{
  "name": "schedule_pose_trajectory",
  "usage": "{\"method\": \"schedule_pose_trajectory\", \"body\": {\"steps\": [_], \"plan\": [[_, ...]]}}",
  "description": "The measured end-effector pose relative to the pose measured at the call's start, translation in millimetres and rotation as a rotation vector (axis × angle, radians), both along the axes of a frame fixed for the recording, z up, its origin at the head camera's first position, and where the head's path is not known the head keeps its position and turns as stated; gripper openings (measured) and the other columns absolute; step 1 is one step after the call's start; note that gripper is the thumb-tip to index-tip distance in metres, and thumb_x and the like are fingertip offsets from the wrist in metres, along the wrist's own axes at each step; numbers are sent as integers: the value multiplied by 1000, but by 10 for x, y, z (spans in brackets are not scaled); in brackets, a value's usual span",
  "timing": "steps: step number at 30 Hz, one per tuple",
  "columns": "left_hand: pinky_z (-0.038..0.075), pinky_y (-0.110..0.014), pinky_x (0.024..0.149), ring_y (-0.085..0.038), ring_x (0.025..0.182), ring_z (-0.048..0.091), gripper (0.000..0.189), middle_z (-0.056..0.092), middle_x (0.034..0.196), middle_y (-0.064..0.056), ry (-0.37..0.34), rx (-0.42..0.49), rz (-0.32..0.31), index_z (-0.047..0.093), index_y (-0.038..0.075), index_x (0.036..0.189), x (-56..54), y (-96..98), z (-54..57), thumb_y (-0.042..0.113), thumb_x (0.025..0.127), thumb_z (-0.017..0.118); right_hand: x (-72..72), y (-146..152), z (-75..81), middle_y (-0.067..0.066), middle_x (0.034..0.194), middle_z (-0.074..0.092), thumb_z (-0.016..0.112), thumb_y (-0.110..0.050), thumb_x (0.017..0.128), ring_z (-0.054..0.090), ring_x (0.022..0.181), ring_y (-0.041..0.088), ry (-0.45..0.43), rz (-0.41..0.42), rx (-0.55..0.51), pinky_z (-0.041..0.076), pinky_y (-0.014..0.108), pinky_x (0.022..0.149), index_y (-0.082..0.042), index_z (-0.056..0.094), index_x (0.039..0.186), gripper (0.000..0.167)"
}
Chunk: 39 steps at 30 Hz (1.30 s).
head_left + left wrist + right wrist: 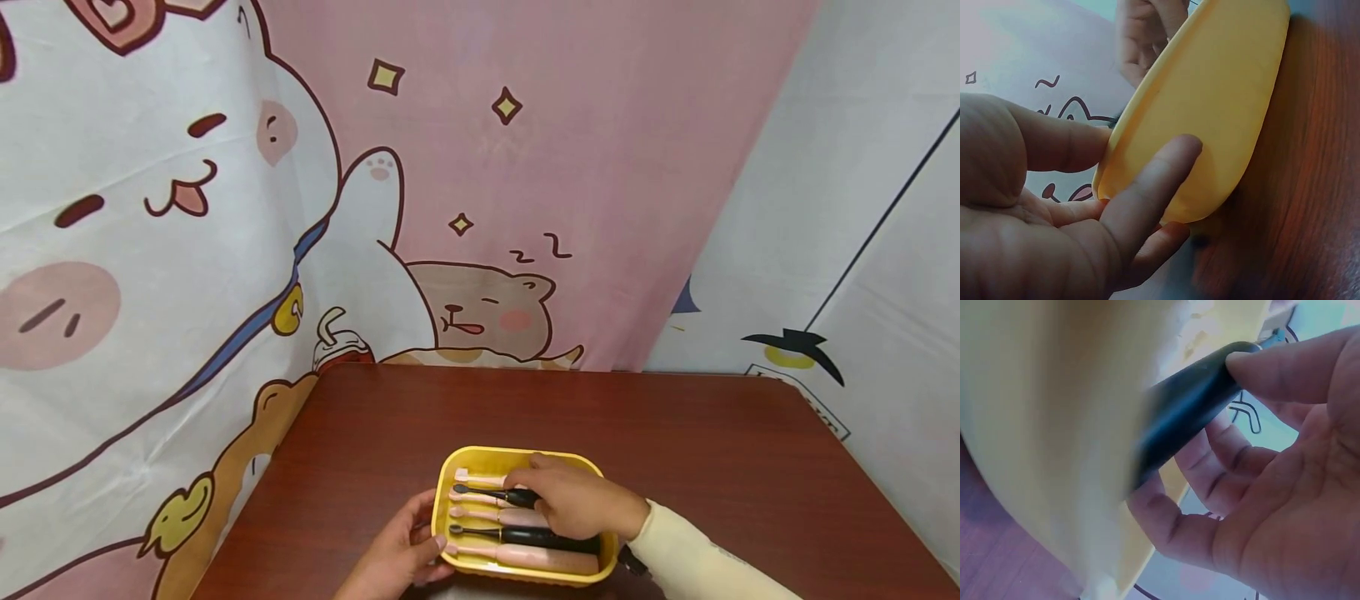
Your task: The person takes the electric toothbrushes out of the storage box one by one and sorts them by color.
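A yellow plastic basket [480,450] on the table holds several electric toothbrushes lying side by side, pink ones and black ones. My left hand [401,543] grips the basket's left end; in the left wrist view its fingers and thumb are around the yellow wall [1216,94]. My right hand [573,500] reaches over the right side and holds a black toothbrush [1194,400] by its handle, between thumb and fingers. This brush's head points left, above the pink ones. Lower in the basket lie another black toothbrush [540,537] and a pink toothbrush [551,558].
The dark red-brown table [360,433] extends behind and to both sides of the basket. A cartoon-printed cloth [600,167] hangs along the table's far and left edges. A black device [633,561] sits at the right wrist, by the pale sleeve [697,550].
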<state>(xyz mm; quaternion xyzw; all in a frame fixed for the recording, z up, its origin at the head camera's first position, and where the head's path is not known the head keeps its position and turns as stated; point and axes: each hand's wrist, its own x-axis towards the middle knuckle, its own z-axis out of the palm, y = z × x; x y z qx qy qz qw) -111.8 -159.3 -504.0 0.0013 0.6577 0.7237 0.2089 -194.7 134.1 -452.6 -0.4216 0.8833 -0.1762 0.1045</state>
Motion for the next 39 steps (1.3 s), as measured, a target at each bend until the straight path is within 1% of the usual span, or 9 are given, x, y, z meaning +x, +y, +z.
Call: {"method": "schedule_pose_trajectory", "body": {"steps": [5, 7, 10, 14, 19, 23, 27, 33, 39], "plan": [[65, -44, 83, -31, 112, 71, 69, 58, 142, -30, -27, 0, -1, 23, -4, 162, -13, 12, 4, -3, 104, 59, 1, 28, 86, -8, 128, 67, 60, 5, 96, 58, 110, 6, -15, 16, -72, 54, 34, 99, -22, 62, 135, 48], [65, -44, 83, -31, 112, 71, 68, 57, 143, -30, -25, 3, -5, 23, -4, 162, -19, 12, 2, -3, 103, 59, 4, 41, 108, -7, 133, 67, 59, 6, 96, 59, 113, 7, -24, 28, -102, 54, 36, 102, -21, 60, 138, 50], [65, -45, 84, -31, 113, 70, 68, 53, 146, -32, -15, 12, -11, 23, -5, 161, -25, 5, -1, -3, 103, 58, 3, 67, 132, -5, 133, 66, 58, 7, 98, 58, 108, 7, -63, 32, -156, 53, 32, 95, -21, 58, 140, 51], [65, -45, 83, -30, 115, 69, 69, 48, 149, -34, -18, 14, -8, 22, -6, 161, -32, -2, 7, -3, 103, 58, -10, 103, 159, -3, 120, 66, 59, 4, 101, 58, 98, 8, -121, 26, -240, 49, 26, 83, -25, 54, 140, 48], [65, -44, 83, -29, 116, 68, 69, 46, 151, -34, -32, 17, -6, 21, -6, 162, -37, 2, 17, -3, 104, 57, -35, 160, 210, -7, 112, 67, 60, 2, 103, 63, 98, 11, -197, 9, -339, 52, 27, 86, -31, 51, 139, 49], [65, -44, 83, -30, 116, 68, 69, 44, 152, -36, -26, 40, -13, 19, -7, 162, -32, -3, 9, -3, 104, 57, -46, 225, 270, -6, 113, 67, 59, 2, 104, 64, 101, 15, -214, -33, -391, 53, 30, 86, -26, 49, 139, 46], [65, -44, 83, -29, 115, 68, 70, 44, 152, -36, -34, 52, -8, 19, -6, 162, -29, -15, -14, -3, 103, 57, -54, 289, 300, -3, 111, 67, 60, 4, 103, 63, 101, 16, -186, -86, -431, 55, 32, 84, -24, 48, 138, 46], [65, -43, 82, -28, 112, 69, 70, 45, 152, -33, -47, 46, 1, 21, -5, 162, -32, -24, -31, -3, 103, 58, -65, 364, 292, -1, 112, 68, 60, 7, 102, 65, 105, 18, -160, -136, -485, 56, 34, 88, -24, 48, 136, 47], [65, -43, 83, -28, 112, 69, 70, 45, 152, -34, -55, 41, 1, 21, -4, 162, -36, -17, -22, -4, 103, 58, -68, 432, 296, -1, 118, 67, 56, 5, 104, 65, 111, 19, -197, -215, -507, 55, 34, 95, -29, 48, 137, 47]]}}
